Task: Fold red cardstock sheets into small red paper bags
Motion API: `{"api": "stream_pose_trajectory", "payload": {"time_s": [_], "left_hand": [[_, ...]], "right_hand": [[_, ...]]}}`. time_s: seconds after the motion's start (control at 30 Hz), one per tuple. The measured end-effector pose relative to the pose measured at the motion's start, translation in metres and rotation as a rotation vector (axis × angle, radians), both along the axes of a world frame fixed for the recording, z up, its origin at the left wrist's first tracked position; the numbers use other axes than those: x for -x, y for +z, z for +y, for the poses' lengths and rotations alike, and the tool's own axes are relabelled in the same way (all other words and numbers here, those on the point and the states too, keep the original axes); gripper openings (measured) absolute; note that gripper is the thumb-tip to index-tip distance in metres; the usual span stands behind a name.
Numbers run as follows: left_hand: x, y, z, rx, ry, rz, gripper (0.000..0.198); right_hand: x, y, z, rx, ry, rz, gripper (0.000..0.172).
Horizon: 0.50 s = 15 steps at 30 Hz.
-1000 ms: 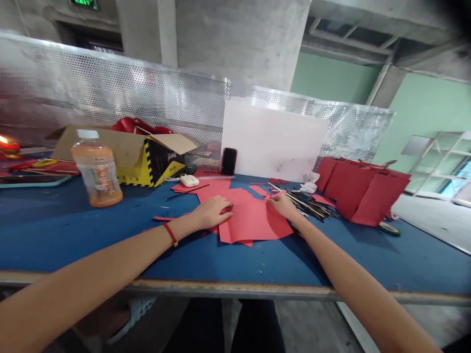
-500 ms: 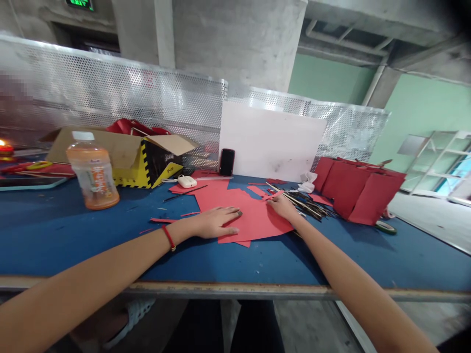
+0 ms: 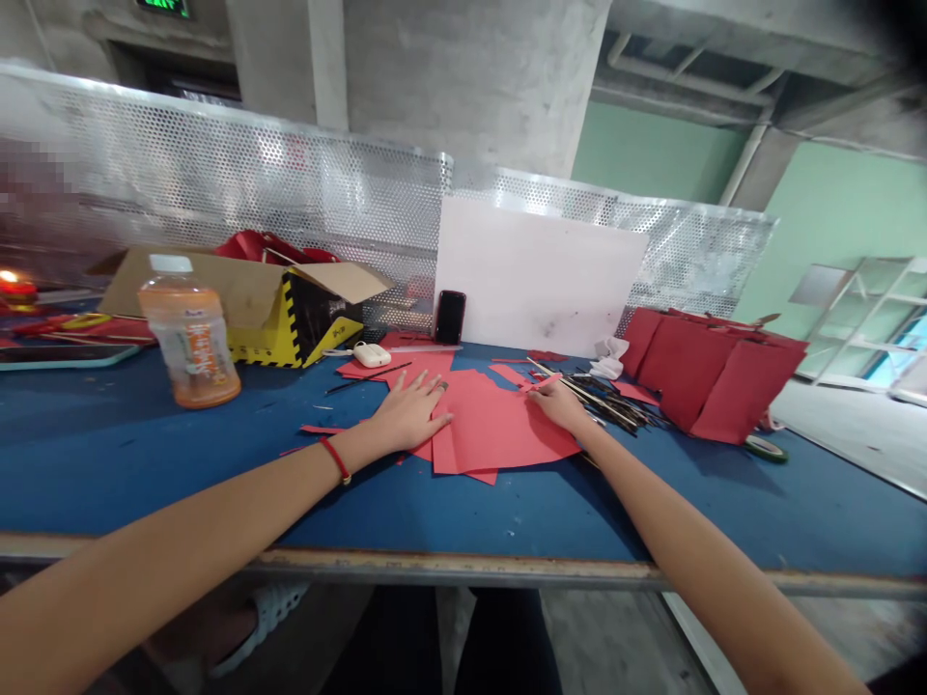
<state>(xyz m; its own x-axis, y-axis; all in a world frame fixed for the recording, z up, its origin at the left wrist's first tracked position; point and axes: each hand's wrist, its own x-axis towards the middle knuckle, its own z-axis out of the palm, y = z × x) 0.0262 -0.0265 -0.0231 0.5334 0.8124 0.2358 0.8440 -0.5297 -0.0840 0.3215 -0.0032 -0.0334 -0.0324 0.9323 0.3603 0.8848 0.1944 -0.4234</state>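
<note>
My left hand (image 3: 409, 415), with a red cord on its wrist, lies with fingers spread on red paper at the left side of the pile. Under and beside it are several overlapping red paper sheets (image 3: 485, 425). At the right edge of the sheets, my right hand (image 3: 561, 405) has its fingers closed on a narrow red paper strip (image 3: 545, 383). Its fingertips are partly hidden. Just beyond that hand lies a heap of thin dark and pale sticks (image 3: 608, 403). A thin dark stick (image 3: 368, 378) rests beyond my left hand.
An orange drink bottle (image 3: 189, 333) stands at left before an open cardboard box (image 3: 261, 328). A white earbud case (image 3: 372, 355) and upright phone (image 3: 450, 317) are at the back. Red paper bags (image 3: 714, 372), crumpled tissue (image 3: 609, 357) and a tape roll (image 3: 766, 449) are at right.
My left hand has slid left and slightly away from me, off the middle of the top red sheet, and its fingers have spread. My right hand stays with the strip.
</note>
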Motion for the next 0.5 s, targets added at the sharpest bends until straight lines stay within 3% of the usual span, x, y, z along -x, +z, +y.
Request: {"api": "stream_pose_trajectory", "payload": {"time_s": [0.2,0.33,0.5], "left_hand": [[-0.009,0.002,-0.011,0.11,-0.207,-0.14,0.06],[-0.012,0.003,-0.019,0.147,-0.399,-0.102,0.052],[-0.011,0.005,-0.023,0.249,-0.485,-0.07,0.05]], "right_hand": [[0.001,0.002,-0.003,0.005,-0.04,-0.015,0.033],[0.001,0.002,-0.003,0.008,-0.055,-0.026,0.035],[0.002,0.003,-0.003,0.013,-0.019,-0.052,0.035]]}}
